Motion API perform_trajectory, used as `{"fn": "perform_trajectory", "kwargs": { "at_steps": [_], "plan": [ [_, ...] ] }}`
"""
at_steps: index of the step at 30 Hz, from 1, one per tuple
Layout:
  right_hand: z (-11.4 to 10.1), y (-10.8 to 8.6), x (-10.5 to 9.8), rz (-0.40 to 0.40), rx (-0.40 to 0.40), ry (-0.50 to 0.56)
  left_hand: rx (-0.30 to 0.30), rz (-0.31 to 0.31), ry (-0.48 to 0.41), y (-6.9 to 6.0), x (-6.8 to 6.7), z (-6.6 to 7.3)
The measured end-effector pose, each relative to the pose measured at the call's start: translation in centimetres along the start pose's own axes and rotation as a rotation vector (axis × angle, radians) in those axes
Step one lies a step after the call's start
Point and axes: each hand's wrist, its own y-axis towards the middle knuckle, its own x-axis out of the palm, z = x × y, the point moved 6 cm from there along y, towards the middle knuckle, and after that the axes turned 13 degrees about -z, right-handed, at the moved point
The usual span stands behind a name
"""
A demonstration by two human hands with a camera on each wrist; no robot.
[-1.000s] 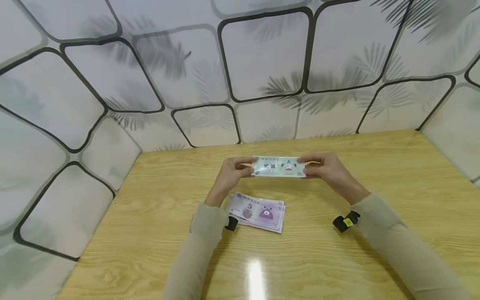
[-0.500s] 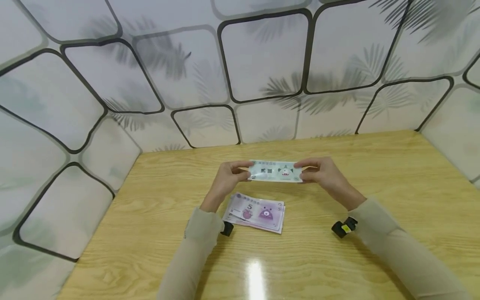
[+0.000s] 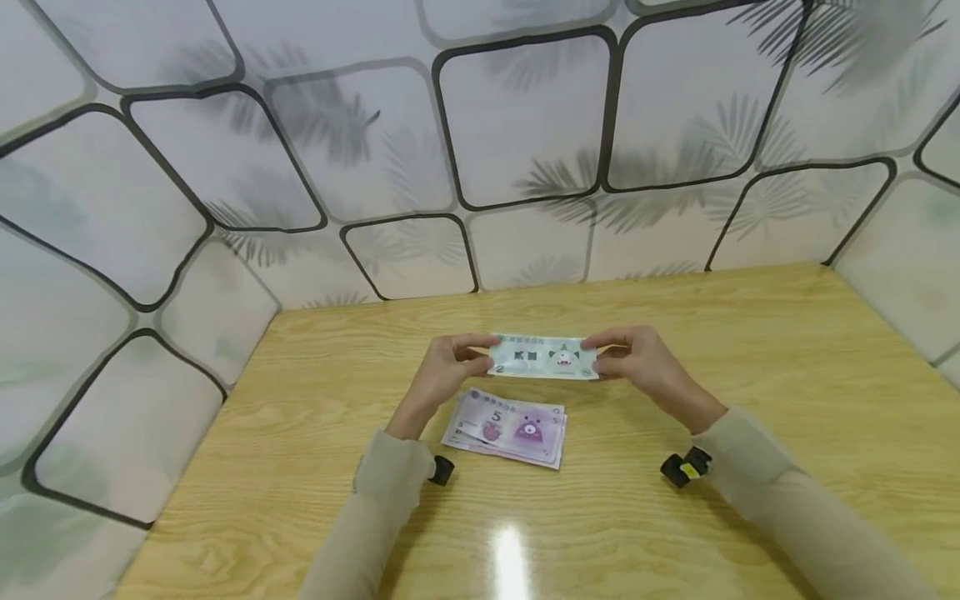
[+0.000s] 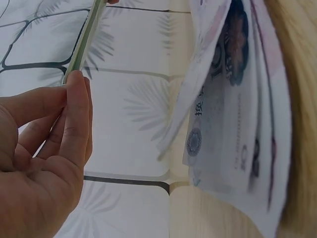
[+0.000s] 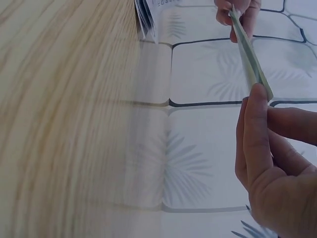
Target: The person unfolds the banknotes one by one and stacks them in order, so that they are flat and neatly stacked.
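Observation:
A pale green play banknote (image 3: 543, 357) with a white cartoon face is stretched level above the table. My left hand (image 3: 441, 372) pinches its left end between thumb and fingers. At the other end, my right hand (image 3: 640, 364) pinches it the same way. Seen edge-on in the left wrist view, the green banknote (image 4: 85, 39) looks like a thin strip, perhaps more than one layer. Just below it in the head view lies a loose stack of purple banknotes (image 3: 510, 427), the top one marked 5. Neither hand touches that stack, whose edges (image 4: 237, 114) fan apart.
The wooden table (image 3: 600, 525) meets a patterned wall (image 3: 525, 125) at the back and at both sides. Each wrist wears a small black camera, such as the right wrist camera (image 3: 686, 468). A bright reflection shows on the table's near part.
Both hands have drawn the green banknote nearer to me and slightly left, holding it at both ends throughout. The purple stack stays where it was.

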Motion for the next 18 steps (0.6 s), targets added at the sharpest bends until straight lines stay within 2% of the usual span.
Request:
{"fn": "perform_trajectory", "kwargs": {
  "at_steps": [8,18],
  "plan": [
    [0.2,-0.1,0.7,-0.045,0.021,-0.012,-0.029,-0.017,0.028,-0.9,-0.3,-0.4],
    [0.5,0.2,2.2,-0.114,0.03,0.008,-0.017,-0.096,0.027,-1.8,-0.8,-0.8]
  ]
}}
